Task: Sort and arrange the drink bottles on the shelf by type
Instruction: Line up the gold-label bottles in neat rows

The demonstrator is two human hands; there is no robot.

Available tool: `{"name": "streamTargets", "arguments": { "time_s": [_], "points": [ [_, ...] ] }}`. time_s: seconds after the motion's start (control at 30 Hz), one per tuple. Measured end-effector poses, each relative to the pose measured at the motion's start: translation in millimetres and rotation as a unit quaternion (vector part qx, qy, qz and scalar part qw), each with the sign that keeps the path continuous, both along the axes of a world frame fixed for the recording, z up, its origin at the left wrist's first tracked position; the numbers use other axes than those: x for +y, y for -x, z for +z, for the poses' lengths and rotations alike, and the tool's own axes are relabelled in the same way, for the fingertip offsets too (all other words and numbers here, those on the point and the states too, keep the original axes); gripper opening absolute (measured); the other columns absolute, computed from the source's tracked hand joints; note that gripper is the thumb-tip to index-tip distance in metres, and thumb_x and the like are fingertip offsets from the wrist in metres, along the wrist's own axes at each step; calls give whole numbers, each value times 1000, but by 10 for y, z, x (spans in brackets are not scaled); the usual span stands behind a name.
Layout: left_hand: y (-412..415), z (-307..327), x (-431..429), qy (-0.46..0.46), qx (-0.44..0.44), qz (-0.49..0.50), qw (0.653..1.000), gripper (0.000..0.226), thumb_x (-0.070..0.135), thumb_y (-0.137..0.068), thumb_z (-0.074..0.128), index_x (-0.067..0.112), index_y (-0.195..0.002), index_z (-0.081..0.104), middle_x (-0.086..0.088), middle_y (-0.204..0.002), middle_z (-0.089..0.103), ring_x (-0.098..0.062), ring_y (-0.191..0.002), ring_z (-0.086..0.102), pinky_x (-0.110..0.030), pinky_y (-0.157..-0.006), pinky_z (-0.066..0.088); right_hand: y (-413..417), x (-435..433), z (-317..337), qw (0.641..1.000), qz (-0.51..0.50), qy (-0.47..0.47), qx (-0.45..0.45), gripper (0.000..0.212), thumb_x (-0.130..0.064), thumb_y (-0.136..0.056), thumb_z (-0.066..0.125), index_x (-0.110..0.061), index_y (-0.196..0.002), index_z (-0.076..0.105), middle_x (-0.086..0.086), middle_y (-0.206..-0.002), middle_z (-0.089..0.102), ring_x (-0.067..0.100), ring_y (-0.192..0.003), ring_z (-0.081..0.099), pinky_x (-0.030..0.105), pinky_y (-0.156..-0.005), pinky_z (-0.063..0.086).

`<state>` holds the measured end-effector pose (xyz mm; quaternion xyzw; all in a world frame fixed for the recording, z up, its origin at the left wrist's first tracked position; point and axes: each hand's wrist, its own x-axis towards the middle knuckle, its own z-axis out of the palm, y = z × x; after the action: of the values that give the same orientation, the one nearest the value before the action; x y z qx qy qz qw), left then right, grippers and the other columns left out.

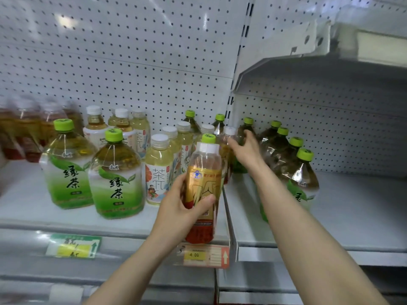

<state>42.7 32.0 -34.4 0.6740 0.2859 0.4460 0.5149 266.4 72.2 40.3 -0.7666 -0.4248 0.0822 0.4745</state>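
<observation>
Left hand [184,202] up in front of the chest, fingers wrapped round a gold-labelled bottle [203,188], thumb pressed across its front. Right arm stretched forward, right hand [245,148] reaching deep, fingers curled, apparently closing on something, though blur hides the grip.

Both forearms are bare to the frame's bottom edge, with no sleeve, and the left hand [176,208] and right hand [246,150] are ungloved.
</observation>
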Motion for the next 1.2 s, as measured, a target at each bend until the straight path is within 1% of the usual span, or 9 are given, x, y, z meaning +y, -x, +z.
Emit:
{"name": "streamTargets", "arguments": {
  "time_s": [0.1, 0.27, 0.57, 0.7, 0.83, 0.9, 1.0, 1.1, 1.2],
  "points": [
    [69, -14, 38, 33, -12, 5, 999, 81, 52, -59, 78, 29, -132, 50, 10, -113, 71, -3, -102, 67, -33, -93, 55, -39, 231, -155, 998, 42, 9, 43, 76, -36, -93, 65, -21, -154, 24, 7, -150, 46, 29, -137, 46, 48, -113, 38],
    [124, -27, 40, 59, -48, 5, 997, 59, 25, -74, 80, 23, -127, 54, 5, -109, 74, -10, -101, 70, -27, -85, 57, -6, 235, -267, 996, 52, -33, 66, 74, -32, -93, 66, -22, -153, 24, 6, -148, 48, 27, -133, 49, 44, -108, 38],
    [96, -108, -55, 112, -124, 6, 986, 60, 25, -75, 76, 11, -129, 54, -6, -114, 72, -21, -104, 69, -29, -82, 58, 322, -439, -583, 994, -17, -104, 1, 80, -49, -92, 61, -26, -155, 18, 5, -146, 41, 16, -112, 48, 31, -89, 37],
    [97, -131, -99, 117, -143, 12, 983, 61, 32, -72, 78, 12, -126, 58, -5, -109, 73, -22, -102, 70, -33, -83, 58, 393, -640, -588, 989, -42, -143, -20, 81, -55, -90, 59, -27, -154, 19, 5, -147, 38, 24, -127, 49, 36, -99, 42],
    [140, -83, -181, 95, -152, 16, 984, 52, 28, -76, 73, 13, -124, 59, -6, -108, 73, -23, -100, 70, -35, -84, 58, 491, -867, -462, 972, -6, -222, -82, 77, -65, -85, 54, -33, -148, 24, 2, -138, 43, 22, -118, 55, 46, -94, 53],
    [221, -56, -225, 84, -161, 24, 983, 57, 32, -73, 76, 12, -124, 59, -8, -109, 73, -25, -101, 70, -35, -84, 57, 592, -951, -373, 966, 26, -247, -76, 72, -64, -88, 53, -31, -146, 28, -3, -129, 50, 10, -111, 57, 38, -90, 53],
    [442, -26, -281, 78, -174, 39, 981, 62, 35, -72, 74, 11, -126, 58, -11, -113, 72, -27, -102, 69, -34, -84, 57, 828, -1026, -284, 963, 79, -254, -38, 66, -55, -93, 55, -24, -147, 33, -21, -113, 53, -19, -98, 51, 11, -86, 42],
    [755, -7, -315, 77, -183, 62, 978, 55, 28, -76, 73, 10, -125, 57, -11, -112, 72, -27, -100, 71, -33, -80, 57, 1155, -995, -240, 963, 132, -237, 8, 69, -60, -90, 55, -28, -148, 34, -23, -119, 56, -9, -106, 55, 24, -91, 46],
    [1173, -11, -292, 74, -195, 92, 974, 53, 28, -79, 71, 11, -127, 56, -11, -113, 72, -28, -102, 71, -37, -83, 58, 1585, -903, -213, 957, 168, -229, 53, 82, -73, -81, 53, -27, -146, 38, -8, -133, 59, 12, -119, 60, 46, -99, 51]
  ]
}}
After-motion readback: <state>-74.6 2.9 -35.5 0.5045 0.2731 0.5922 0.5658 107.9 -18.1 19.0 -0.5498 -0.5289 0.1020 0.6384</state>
